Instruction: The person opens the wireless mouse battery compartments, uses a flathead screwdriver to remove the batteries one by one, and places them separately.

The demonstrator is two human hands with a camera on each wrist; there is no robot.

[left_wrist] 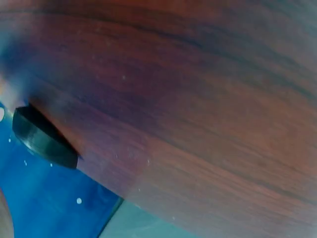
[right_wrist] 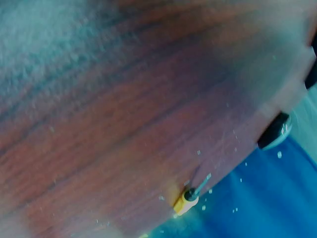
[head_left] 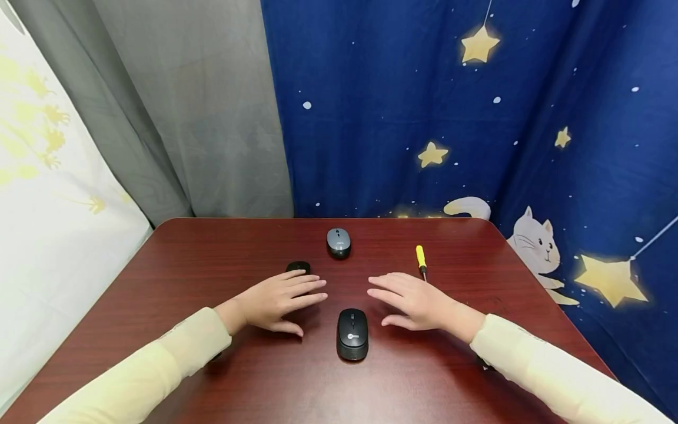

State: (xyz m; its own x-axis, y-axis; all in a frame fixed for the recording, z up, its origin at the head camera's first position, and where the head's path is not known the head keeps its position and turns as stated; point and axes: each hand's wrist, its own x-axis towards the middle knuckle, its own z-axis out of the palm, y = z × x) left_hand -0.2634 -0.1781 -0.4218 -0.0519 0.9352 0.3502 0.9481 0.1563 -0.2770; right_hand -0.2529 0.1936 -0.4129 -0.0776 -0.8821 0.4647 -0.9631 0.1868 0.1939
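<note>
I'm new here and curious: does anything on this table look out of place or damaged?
Only mildly: the yellow-handled screwdriver lies beyond the right hand, a hand tool sharing the table with computer mice. No spill or breakage is visible, though the left hand partly hides one black mouse.

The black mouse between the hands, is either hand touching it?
No, the table shows bare between the mouse and both the left hand and right hand.

The front mouse looks smooth plastic, the table glossy wood.
</note>
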